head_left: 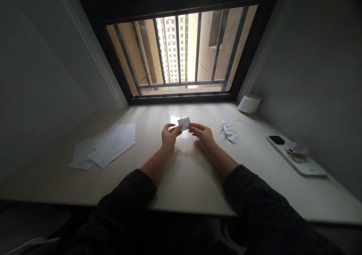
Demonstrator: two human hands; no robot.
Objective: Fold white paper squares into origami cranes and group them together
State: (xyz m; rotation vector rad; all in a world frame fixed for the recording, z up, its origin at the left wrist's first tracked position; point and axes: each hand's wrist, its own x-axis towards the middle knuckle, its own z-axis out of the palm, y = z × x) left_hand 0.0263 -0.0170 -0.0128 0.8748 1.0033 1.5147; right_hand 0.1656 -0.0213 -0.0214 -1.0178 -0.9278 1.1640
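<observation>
While the left hand (pixel 170 135) and right hand (pixel 204 136) pinch a small white paper square (pixel 184 123) between their fingertips, a folded paper crane (pixel 227 132) lies to their right on the table (pixel 181 187)

A dark-framed rectangular window (pixel 181 97) with black metal security bars (pixel 198 48) looks out on a tall pale apartment tower (pixel 171 48), its daylight glinting off the glossy cream desktop (pixel 186 183) set between dim grey painted walls (pixel 42 78).

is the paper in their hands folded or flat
Looks flat: the white paper square, pinched between the left hand and right hand, shows no fold line, though creases this small could go unseen.
</observation>
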